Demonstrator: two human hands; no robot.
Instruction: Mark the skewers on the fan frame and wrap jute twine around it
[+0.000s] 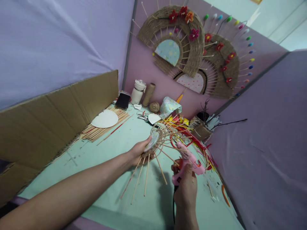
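Observation:
My left hand (141, 151) grips the rim of a half-round twine craft piece (152, 142) with a pale blue patterned centre, thumb on its face, the other fingers partly hidden behind. Thin wooden sticks fan outward from its edge, down and to the right. Wrapped around the handle of a pink glue gun (189, 159) is my right hand (185, 179). The gun's nozzle points up and left, close to the sticks on the right side of the piece. A black cord hangs below the handle.
Wooden sticks (96, 132) lie under a white oval (105, 118) at left, beside a cardboard wall (72, 108). Behind stand a white bottle (137, 92), a twine ball (154, 107) and green-handled cutters (143, 118). Coloured pipe cleaners (203, 147) lie right. Finished twine arches (196, 41) hang on the wall.

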